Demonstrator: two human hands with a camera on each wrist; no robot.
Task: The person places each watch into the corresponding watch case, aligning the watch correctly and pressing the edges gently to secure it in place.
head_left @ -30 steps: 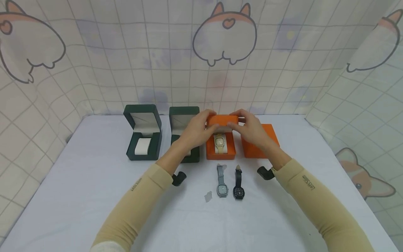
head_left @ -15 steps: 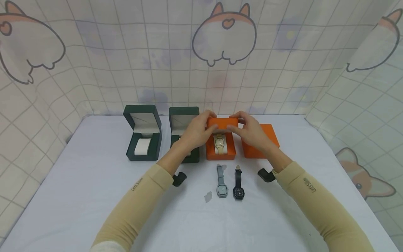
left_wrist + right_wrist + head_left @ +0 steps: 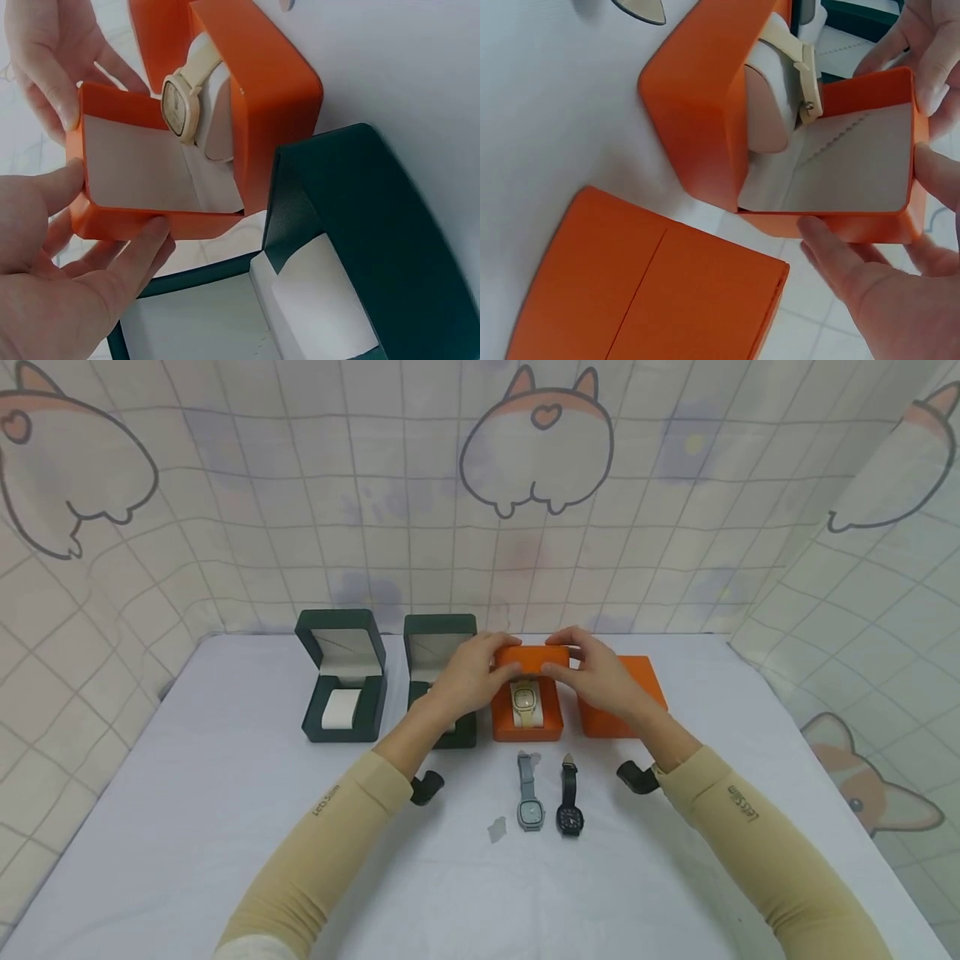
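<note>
An orange watch box (image 3: 527, 735) stands partly open, its hinged lid (image 3: 532, 661) tilted forward over the base. Inside, a cream-strapped watch (image 3: 180, 109) is wrapped round a pale cushion (image 3: 767, 112). My left hand (image 3: 471, 672) holds the lid's left corner, thumb on the front edge and fingers along the side and behind. At the opposite corner my right hand (image 3: 597, 672) grips the lid in the same way. Closer to me lie a grey-blue watch (image 3: 529, 812) and a black watch (image 3: 569, 820), both flat on the table with straps stretched out.
Left of the orange box stand two open green watch boxes, one green box (image 3: 365, 714) with a white cushion and another green box (image 3: 463, 735) partly behind my left hand. A closed orange box (image 3: 641, 281) is on the right. A small grey scrap (image 3: 497, 829) lies on the white tablecloth (image 3: 300, 827).
Both hands have tipped the orange lid slightly forward and down, towards the watch in the base. The other boxes and the two loose watches have stayed in place.
</note>
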